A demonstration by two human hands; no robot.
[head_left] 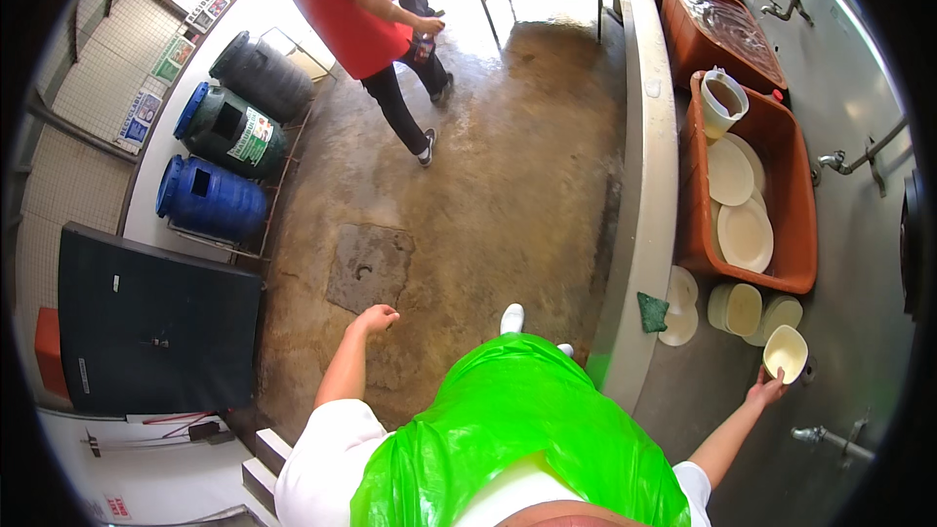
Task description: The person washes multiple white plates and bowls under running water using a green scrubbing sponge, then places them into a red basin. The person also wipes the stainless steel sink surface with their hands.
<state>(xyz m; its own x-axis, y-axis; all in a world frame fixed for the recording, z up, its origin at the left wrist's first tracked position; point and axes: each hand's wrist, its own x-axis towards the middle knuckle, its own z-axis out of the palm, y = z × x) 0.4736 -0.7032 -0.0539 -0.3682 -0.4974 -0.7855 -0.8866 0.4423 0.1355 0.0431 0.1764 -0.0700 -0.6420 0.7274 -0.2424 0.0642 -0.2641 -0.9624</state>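
My right hand (768, 386) grips a cream-coloured bowl (785, 353) by its near rim, over the grey counter at the right. Beyond it are stacks of pale bowls (738, 309), with two pale plates (681, 326) lying beside them. A green scouring pad (652, 312) rests on the counter's raised ledge, near those plates. On the other side of my body, my left hand (377, 318) hangs over the floor with its fingers loosely curled and nothing seen in it. A green plastic apron (512, 417) covers my front.
An orange tub (794, 212) holds pale plates and a translucent pitcher (725, 106). Another tub of water (721, 22) stands beyond it. Taps (842, 159) line the metal wall. Two people in red shirts (340, 7) are ahead on the wet floor, near blue and dark barrels (219, 197).
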